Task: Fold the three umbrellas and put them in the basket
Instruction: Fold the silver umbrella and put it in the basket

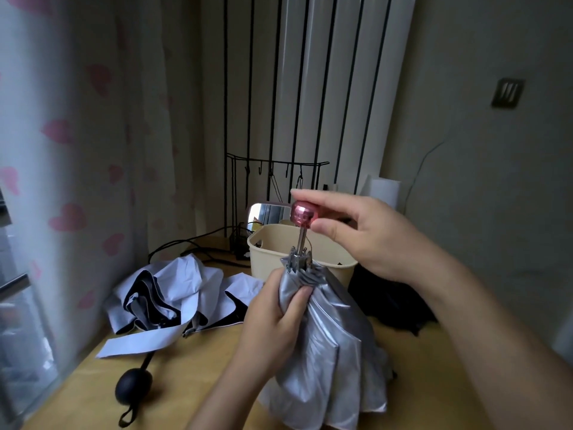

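Observation:
A silver umbrella [331,352] stands upright in front of me with its canopy hanging down and its metal shaft pointing up. My left hand [273,318] grips the gathered fabric just below the ribs. My right hand [362,234] pinches the pink faceted handle [302,214] at the top of the shaft. A second umbrella [173,293], pale lilac with black lining and a black round handle [134,383], lies unfolded on the wooden table [192,383] to the left. A dark umbrella [393,302] lies at the right. The cream basket [273,252] stands behind the silver umbrella.
A small mirror [266,214] and a black wire rack [276,169] stand behind the basket near the wall. Black cables [186,246] run across the table's back. A curtain with pink hearts [62,150] hangs along the left side.

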